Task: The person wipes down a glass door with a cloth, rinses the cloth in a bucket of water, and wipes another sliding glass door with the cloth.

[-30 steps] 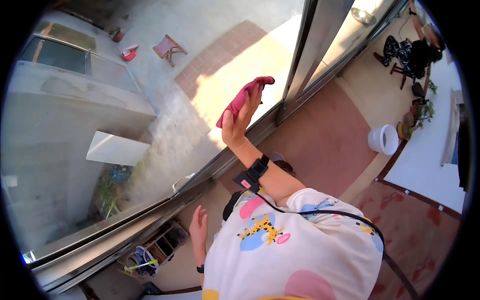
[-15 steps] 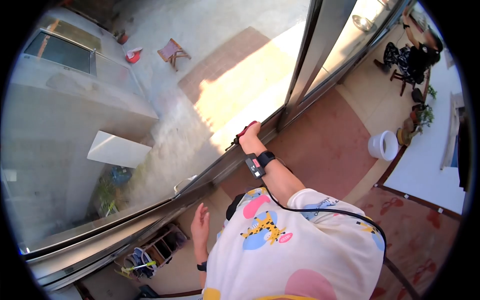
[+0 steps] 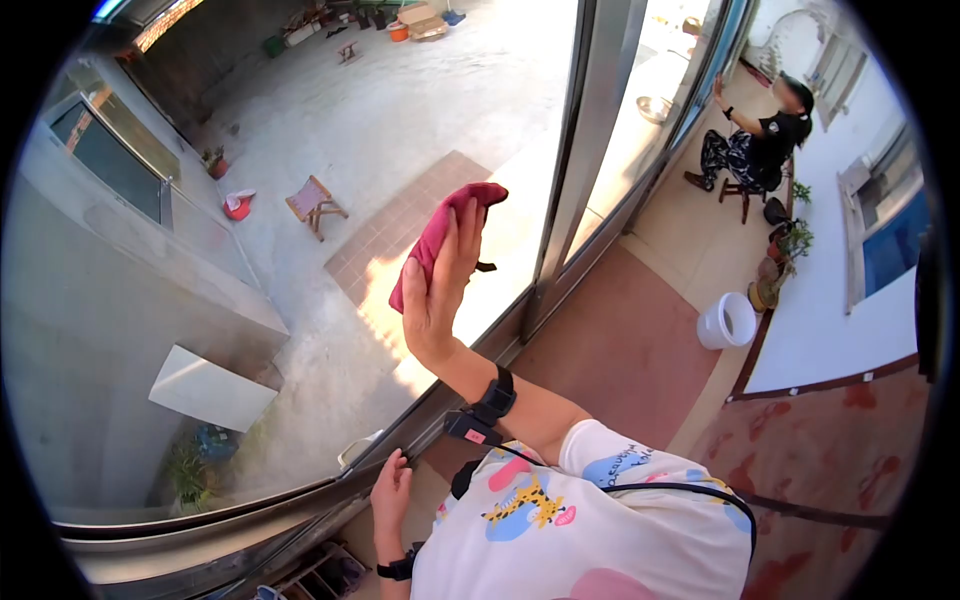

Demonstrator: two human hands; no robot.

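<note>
My right hand (image 3: 440, 285) presses a folded dark red cloth (image 3: 432, 243) flat against the large window pane (image 3: 300, 140), its fingers stretched along the cloth. A small dark strip sticks out beside the fingers. My left hand (image 3: 391, 487) hangs lower, near the metal window frame (image 3: 420, 395), fingers slightly bent and apart, with nothing visible in it. Dark bands with wires or small boxes sit around both wrists.
A white bucket (image 3: 727, 322) stands on the floor at the right. Beyond it another person (image 3: 760, 145) sits on a low stool, one hand raised to the glass. Potted plants (image 3: 795, 240) line the wall. Through the window, a folding stool (image 3: 316, 206) shows.
My right hand dropped to the lower frame with the cloth, then rose again onto the pane. The view has tilted upward, showing more of the yard and the seated person.
</note>
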